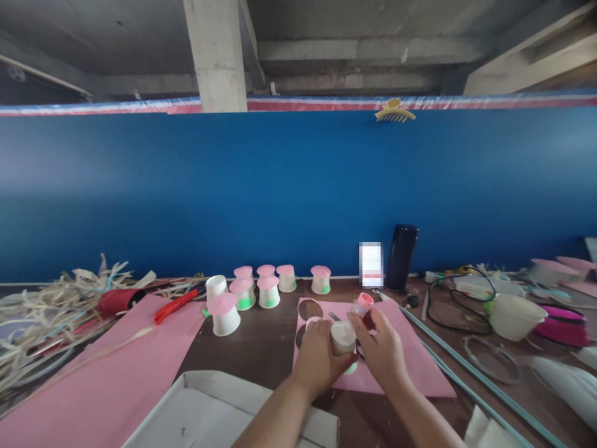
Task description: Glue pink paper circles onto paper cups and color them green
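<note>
My left hand (319, 354) is wrapped round a white paper cup (344, 336), held bottom up over a pink sheet (405, 354). Between the fingers of my right hand (383, 345) is a glue stick (362, 303) with a pinkish-red end, close beside the cup. Round holes are cut in the sheet's left side. Scissors (334, 316) lie on it, mostly hidden by my hands. To the left stand several upturned paper cups with pink paper discs on top, such as the nearest capped cup (226, 322); some bear green patches.
A white open box (186, 398) sits in front. At left are another pink sheet (116, 367), a red-handled tool (175, 306) and tangled strips (46, 330). A black bottle (403, 257), bluish rods (471, 373) and a white bowl (513, 316) are at right, before a blue partition (298, 193).
</note>
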The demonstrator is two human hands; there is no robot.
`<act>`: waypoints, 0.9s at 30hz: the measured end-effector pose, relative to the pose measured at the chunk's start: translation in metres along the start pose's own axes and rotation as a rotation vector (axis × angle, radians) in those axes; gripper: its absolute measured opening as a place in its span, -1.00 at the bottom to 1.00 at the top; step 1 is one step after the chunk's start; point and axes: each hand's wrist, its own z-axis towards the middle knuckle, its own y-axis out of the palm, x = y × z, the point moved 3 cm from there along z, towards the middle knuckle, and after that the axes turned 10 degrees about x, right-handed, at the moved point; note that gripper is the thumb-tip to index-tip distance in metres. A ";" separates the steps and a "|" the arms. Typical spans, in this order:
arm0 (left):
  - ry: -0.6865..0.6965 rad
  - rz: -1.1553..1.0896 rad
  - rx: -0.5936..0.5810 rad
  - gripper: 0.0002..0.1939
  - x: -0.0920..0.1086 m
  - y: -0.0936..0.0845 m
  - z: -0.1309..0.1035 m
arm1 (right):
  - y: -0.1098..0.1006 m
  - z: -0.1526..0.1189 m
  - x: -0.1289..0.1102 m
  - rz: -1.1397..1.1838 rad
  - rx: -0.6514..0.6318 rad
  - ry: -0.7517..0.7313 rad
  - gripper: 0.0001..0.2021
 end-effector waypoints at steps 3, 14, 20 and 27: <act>-0.011 -0.018 -0.009 -0.59 0.002 -0.002 0.001 | 0.002 0.002 -0.001 0.007 -0.015 -0.010 -0.67; -0.066 -0.042 -0.050 -0.63 0.007 -0.004 0.002 | 0.009 0.004 -0.004 0.067 -0.111 0.011 -0.70; -0.063 -0.051 -0.078 -0.68 0.007 -0.005 0.003 | 0.015 0.001 -0.009 0.087 -0.167 -0.052 -0.68; -0.011 -0.066 -0.047 -0.74 0.007 -0.005 0.004 | 0.017 -0.002 -0.014 0.141 -0.259 -0.061 -0.68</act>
